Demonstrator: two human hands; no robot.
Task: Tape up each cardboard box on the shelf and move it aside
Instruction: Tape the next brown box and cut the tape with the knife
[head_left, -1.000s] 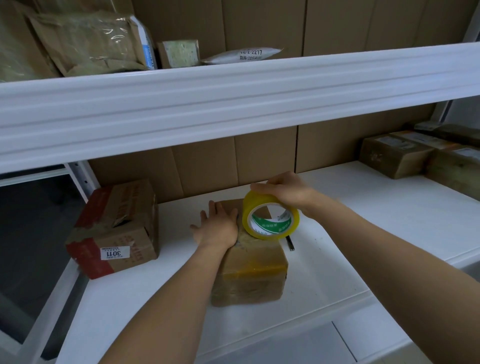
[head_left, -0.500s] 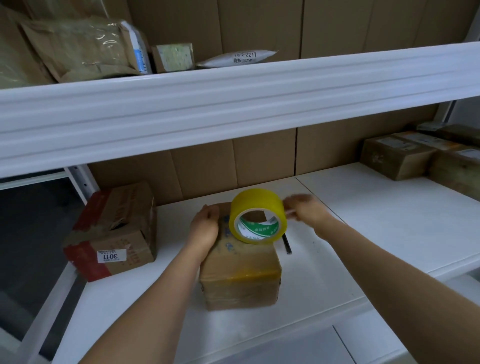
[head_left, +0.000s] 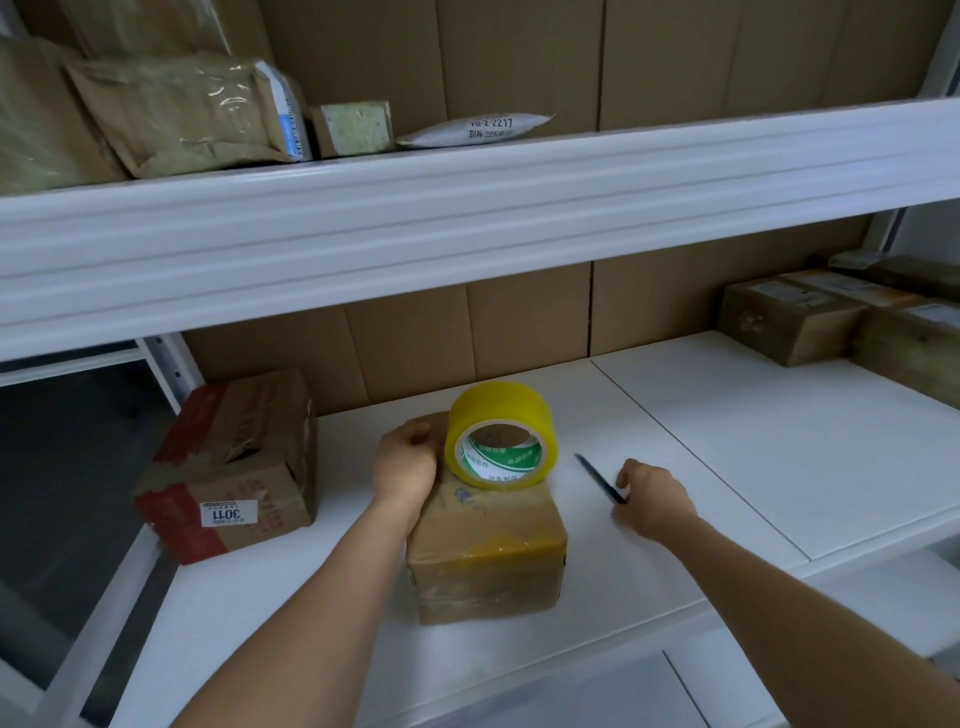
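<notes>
While left hand (head_left: 405, 465) grips box (head_left: 485, 545) under tape roll (head_left: 501, 435), right hand (head_left: 652, 499) pinches pen (head_left: 600, 478).

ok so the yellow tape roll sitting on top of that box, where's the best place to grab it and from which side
Probably from above, gripping the yellow tape roll across its width at the top of the rim. It stands on edge on the taped box, open core facing the camera, so its curved top is exposed. The left hand crowds its left side; the right hand, at a dark blade, is nearer the open right side.

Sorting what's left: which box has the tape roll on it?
The middle box under the left hand; the yellow roll stands on it.
</notes>
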